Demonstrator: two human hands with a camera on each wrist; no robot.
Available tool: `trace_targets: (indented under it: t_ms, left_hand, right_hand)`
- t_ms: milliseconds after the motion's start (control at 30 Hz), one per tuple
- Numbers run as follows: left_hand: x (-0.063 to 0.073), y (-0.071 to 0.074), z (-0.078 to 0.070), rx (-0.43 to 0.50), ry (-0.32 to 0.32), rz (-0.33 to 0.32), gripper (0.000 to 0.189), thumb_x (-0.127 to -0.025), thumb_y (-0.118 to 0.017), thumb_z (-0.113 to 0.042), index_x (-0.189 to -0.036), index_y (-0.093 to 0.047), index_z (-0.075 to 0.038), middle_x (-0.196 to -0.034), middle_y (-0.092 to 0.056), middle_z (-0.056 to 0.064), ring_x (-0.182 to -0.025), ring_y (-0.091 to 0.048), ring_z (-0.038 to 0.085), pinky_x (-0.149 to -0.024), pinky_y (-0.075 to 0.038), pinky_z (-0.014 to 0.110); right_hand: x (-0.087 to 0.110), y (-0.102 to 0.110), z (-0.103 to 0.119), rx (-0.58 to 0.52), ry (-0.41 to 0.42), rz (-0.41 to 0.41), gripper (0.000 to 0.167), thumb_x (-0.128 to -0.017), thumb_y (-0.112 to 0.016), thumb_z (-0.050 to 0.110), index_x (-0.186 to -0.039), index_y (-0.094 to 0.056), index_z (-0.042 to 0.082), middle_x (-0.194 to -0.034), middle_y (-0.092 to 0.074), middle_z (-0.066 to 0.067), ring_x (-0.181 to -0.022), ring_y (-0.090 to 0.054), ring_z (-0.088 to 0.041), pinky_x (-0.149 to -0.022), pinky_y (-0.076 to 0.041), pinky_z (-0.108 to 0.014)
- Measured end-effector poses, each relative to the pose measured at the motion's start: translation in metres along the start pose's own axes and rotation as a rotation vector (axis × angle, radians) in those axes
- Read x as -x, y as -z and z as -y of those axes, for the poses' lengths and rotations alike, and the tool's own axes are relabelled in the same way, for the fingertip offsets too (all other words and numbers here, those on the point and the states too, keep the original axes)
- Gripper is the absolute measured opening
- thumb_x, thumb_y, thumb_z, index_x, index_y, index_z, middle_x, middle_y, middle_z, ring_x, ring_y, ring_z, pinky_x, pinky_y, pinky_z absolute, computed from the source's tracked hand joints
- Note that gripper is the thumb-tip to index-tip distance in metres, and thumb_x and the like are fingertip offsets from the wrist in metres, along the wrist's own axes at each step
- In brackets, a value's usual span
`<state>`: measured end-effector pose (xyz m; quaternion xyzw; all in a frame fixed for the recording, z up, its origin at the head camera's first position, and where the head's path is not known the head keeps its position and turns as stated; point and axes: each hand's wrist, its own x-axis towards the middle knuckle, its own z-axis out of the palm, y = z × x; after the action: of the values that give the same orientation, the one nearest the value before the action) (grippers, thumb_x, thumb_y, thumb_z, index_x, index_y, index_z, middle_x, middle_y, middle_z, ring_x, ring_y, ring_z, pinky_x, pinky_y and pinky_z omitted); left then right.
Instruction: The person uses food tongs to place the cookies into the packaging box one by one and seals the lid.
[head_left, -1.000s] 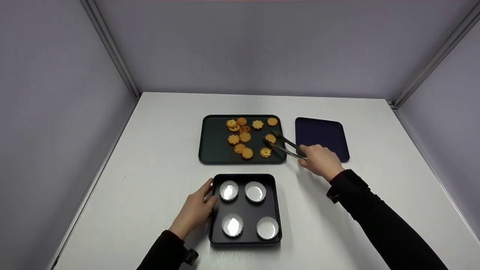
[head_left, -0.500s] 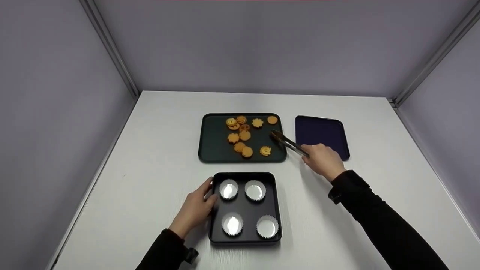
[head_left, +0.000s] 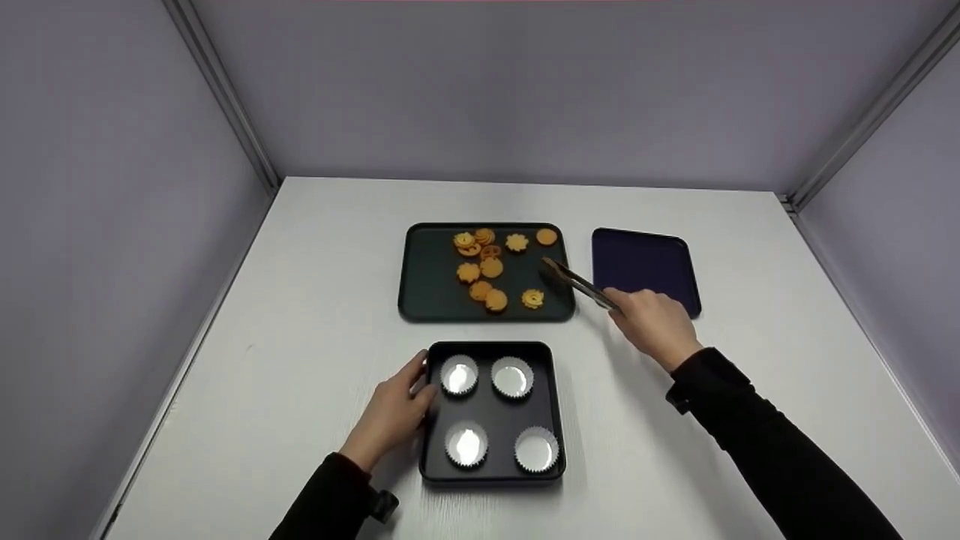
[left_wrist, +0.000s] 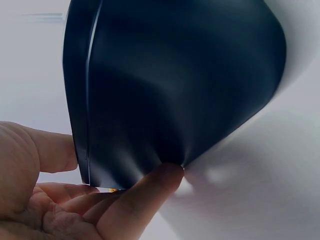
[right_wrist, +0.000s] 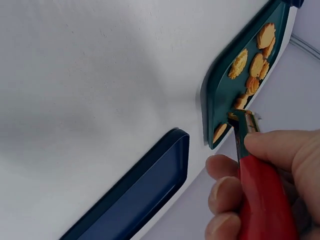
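My right hand grips the tongs by their red handle. The tong tips are together over the right part of the dark green tray, with a cookie between them, mostly hidden. Several cookies, such as the round cookie and the flower-shaped cookie, lie on that tray. At the black square pan, my left hand holds the left side, with the thumb at the rim and fingers against the outer wall. Silver baking cups stand in the pan's corners.
To the right of the green tray lies a smaller navy tray, partly behind my right hand. The white table is bounded by grey panels at the back and sides.
The tongs, spread around a round cookie a second ago, have closed on it. The cookie has left its spot, and the tips have risen slightly. My left hand stays at the pan.
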<state>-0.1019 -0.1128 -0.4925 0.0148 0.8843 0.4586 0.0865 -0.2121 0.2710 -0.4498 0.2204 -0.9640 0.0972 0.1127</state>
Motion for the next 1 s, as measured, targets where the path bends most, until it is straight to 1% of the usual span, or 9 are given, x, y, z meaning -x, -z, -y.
trace_targets:
  t_ms: [167, 333, 400, 500, 600, 667, 767, 867, 1000]
  left_hand:
    - [0.0, -0.002, -0.002, -0.003, -0.004, 0.01, 0.06, -0.103, -0.058, -0.014, -0.158, -0.036, -0.003, -0.147, -0.054, 0.025, -0.135, -0.051, 0.043, -0.111, -0.041, 0.056]
    - [0.001, -0.002, -0.002, -0.004, 0.002, 0.008, 0.06, -0.103, -0.059, -0.015, -0.158, -0.037, -0.004, -0.146, -0.055, 0.025, -0.137, -0.05, 0.043, -0.113, -0.04, 0.056]
    - [0.001, -0.002, -0.001, -0.006, 0.002, 0.001, 0.06, -0.103, -0.06, -0.015, -0.158, -0.038, -0.004, -0.146, -0.055, 0.025, -0.137, -0.05, 0.042, -0.113, -0.04, 0.056]
    - [0.001, -0.001, -0.001, -0.008, -0.009, -0.004, 0.06, -0.103, -0.06, -0.015, -0.157, -0.038, -0.003, -0.145, -0.055, 0.025, -0.135, -0.051, 0.043, -0.112, -0.04, 0.056]
    - [0.001, -0.002, 0.0, -0.007, -0.01, 0.001, 0.06, -0.103, -0.06, -0.015, -0.157, -0.037, -0.003, -0.145, -0.055, 0.026, -0.135, -0.051, 0.043, -0.113, -0.04, 0.055]
    - [0.001, -0.002, 0.0, -0.004, -0.006, 0.004, 0.06, -0.103, -0.059, -0.015, -0.158, -0.037, -0.003, -0.145, -0.055, 0.026, -0.135, -0.052, 0.043, -0.113, -0.041, 0.055]
    - [0.001, -0.001, 0.0, 0.004, 0.0, 0.003, 0.06, -0.104, -0.059, -0.015, -0.158, -0.037, -0.004, -0.146, -0.054, 0.025, -0.135, -0.052, 0.042, -0.113, -0.04, 0.055]
    - [0.0, 0.0, 0.001, 0.004, -0.001, -0.001, 0.06, -0.104, -0.059, -0.015, -0.158, -0.036, -0.003, -0.147, -0.054, 0.024, -0.136, -0.051, 0.042, -0.114, -0.039, 0.055]
    - [0.0, 0.0, 0.001, 0.002, -0.008, -0.003, 0.06, -0.104, -0.059, -0.015, -0.158, -0.036, -0.002, -0.147, -0.054, 0.024, -0.137, -0.05, 0.042, -0.113, -0.04, 0.054]
  right_hand:
    - [0.018, 0.007, -0.003, 0.027, 0.153, -0.126, 0.031, -0.089, -0.078, 0.008, -0.119, -0.072, 0.012, -0.079, -0.074, -0.007, -0.06, -0.067, -0.029, -0.046, -0.048, -0.043]
    - [0.036, 0.018, -0.008, -0.003, 0.334, -0.21, 0.044, -0.083, -0.083, 0.006, -0.125, -0.074, 0.012, -0.084, -0.076, -0.002, -0.063, -0.069, -0.019, -0.049, -0.051, -0.035]
    - [0.04, 0.023, -0.009, -0.063, 0.401, -0.212, 0.046, -0.082, -0.084, 0.004, -0.126, -0.074, 0.012, -0.09, -0.078, -0.001, -0.068, -0.071, -0.013, -0.052, -0.052, -0.03]
    - [0.047, 0.033, -0.009, -0.16, 0.478, -0.182, 0.05, -0.08, -0.084, 0.002, -0.127, -0.074, 0.013, -0.094, -0.078, 0.004, -0.068, -0.066, -0.004, -0.055, -0.049, -0.023]
    - [0.054, 0.043, -0.004, -0.217, 0.542, -0.141, 0.052, -0.078, -0.084, 0.001, -0.128, -0.073, 0.013, -0.088, -0.075, 0.01, -0.062, -0.052, 0.003, -0.054, -0.043, -0.018]
    - [0.059, 0.049, 0.001, -0.229, 0.575, -0.114, 0.054, -0.077, -0.084, 0.001, -0.128, -0.073, 0.014, -0.085, -0.073, 0.012, -0.061, -0.048, 0.005, -0.054, -0.042, -0.015]
    - [0.064, 0.055, 0.009, -0.196, 0.618, -0.094, 0.053, -0.076, -0.085, 0.001, -0.127, -0.074, 0.014, -0.086, -0.074, 0.012, -0.059, -0.051, 0.005, -0.053, -0.044, -0.016]
    - [0.066, 0.058, 0.016, -0.109, 0.643, -0.1, 0.05, -0.075, -0.084, 0.003, -0.123, -0.074, 0.015, -0.084, -0.074, 0.012, -0.056, -0.053, 0.003, -0.051, -0.047, -0.019]
    - [0.065, 0.059, 0.025, 0.022, 0.653, -0.126, 0.044, -0.075, -0.083, 0.006, -0.118, -0.074, 0.016, -0.072, -0.067, 0.013, -0.049, -0.049, -0.001, -0.046, -0.046, -0.022]
